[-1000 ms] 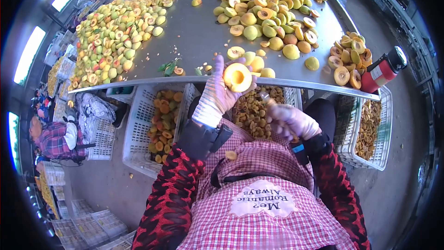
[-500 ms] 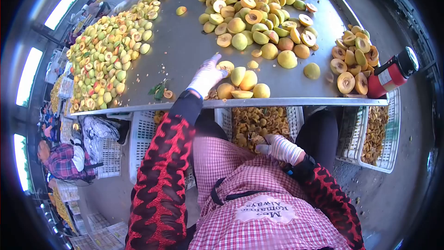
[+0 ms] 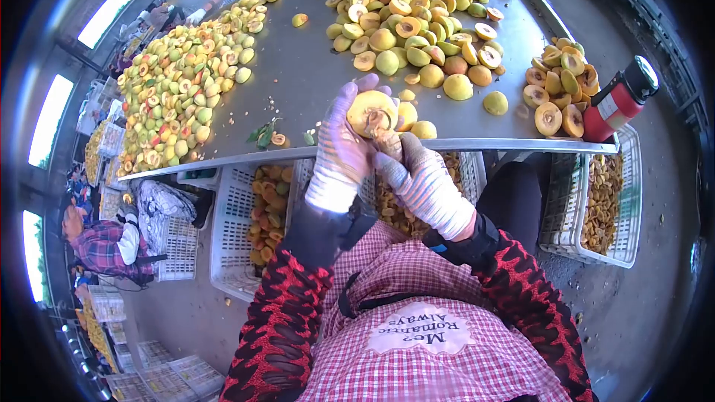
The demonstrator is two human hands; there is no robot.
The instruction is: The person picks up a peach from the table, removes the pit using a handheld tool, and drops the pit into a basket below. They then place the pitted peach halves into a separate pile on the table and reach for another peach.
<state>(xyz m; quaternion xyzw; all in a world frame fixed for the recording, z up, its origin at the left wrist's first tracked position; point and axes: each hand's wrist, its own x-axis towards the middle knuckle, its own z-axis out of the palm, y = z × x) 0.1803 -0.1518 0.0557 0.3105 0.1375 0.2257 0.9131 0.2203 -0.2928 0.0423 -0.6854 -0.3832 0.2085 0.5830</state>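
Note:
My left hand (image 3: 339, 150), in a pale glove, holds a halved peach (image 3: 360, 115) with its cut face turned up, just over the table's near edge. Close against that cut face is my right hand (image 3: 434, 187), in a striped glove, its fingers closed around a brownish, ragged piece (image 3: 388, 144). Whether this is a pit, flesh or the end of a tool, I cannot tell. Past the fingers, a few more peach pieces (image 3: 424, 129) lie on the metal table (image 3: 287, 78).
A large heap of peach halves (image 3: 417, 22) lies ahead, another pile (image 3: 186, 89) to the left. At the right corner stand a smaller pile (image 3: 560, 85) and a red bottle (image 3: 617, 100). Below are white crates (image 3: 238, 253) with fruit and a crate of brown scraps (image 3: 598, 216). A person (image 3: 112, 246) sits at left.
My left hand has come back from the tabletop with a peach half. My right hand has risen from over the crate below the table edge to meet it.

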